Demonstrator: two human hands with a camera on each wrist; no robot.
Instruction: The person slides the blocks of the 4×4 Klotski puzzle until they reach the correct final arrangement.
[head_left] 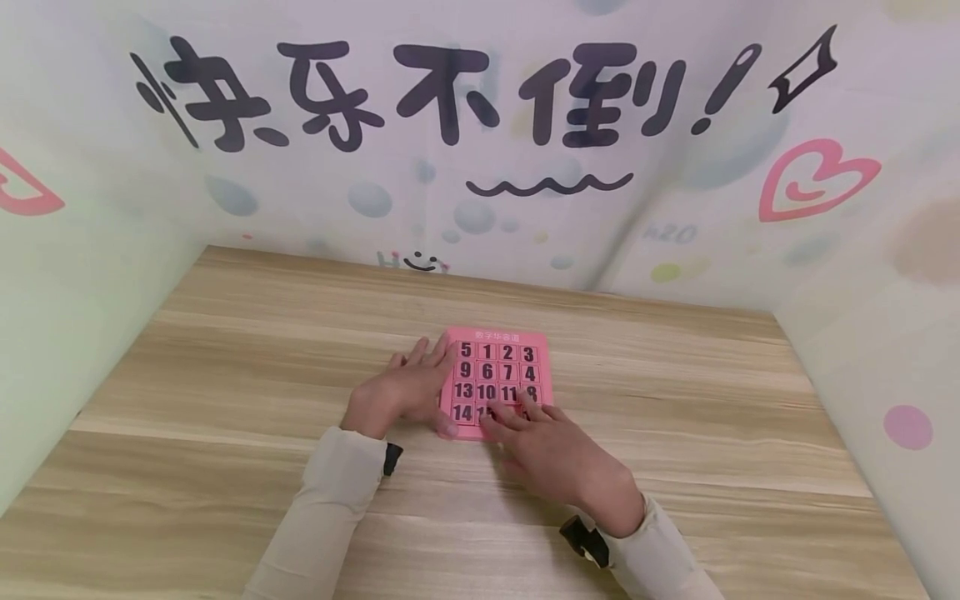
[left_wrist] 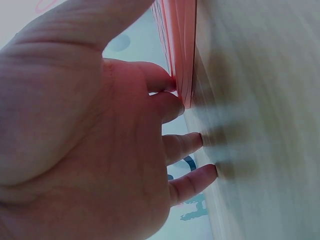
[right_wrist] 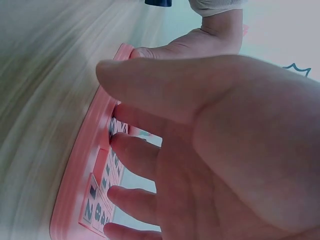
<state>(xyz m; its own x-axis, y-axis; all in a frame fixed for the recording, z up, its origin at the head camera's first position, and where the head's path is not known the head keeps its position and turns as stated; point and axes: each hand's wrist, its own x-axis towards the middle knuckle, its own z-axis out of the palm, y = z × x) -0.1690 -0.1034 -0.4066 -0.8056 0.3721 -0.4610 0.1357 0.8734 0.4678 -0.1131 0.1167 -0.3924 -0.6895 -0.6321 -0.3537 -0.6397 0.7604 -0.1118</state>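
A pink number slide puzzle (head_left: 495, 358) lies flat on the wooden table, with black numerals on square tiles. My left hand (head_left: 408, 387) holds its left side, thumb at the near left corner and forefingers along the edge. In the left wrist view, two fingertips touch the puzzle's side (left_wrist: 185, 55), while the other two reach down to the table. My right hand (head_left: 562, 454) lies over the near right part, its fingertips on the tiles, one at the 15 tile (head_left: 482, 413). An empty slot (right_wrist: 101, 165) shows beside the 12 tile (right_wrist: 91, 202) in the right wrist view.
The wood-grain table (head_left: 247, 350) surrounds the puzzle. A printed white backdrop (head_left: 525, 233) with large dark characters rises behind it, and pale walls stand at both sides. Each wrist wears a black device, such as the right one (head_left: 585, 542).
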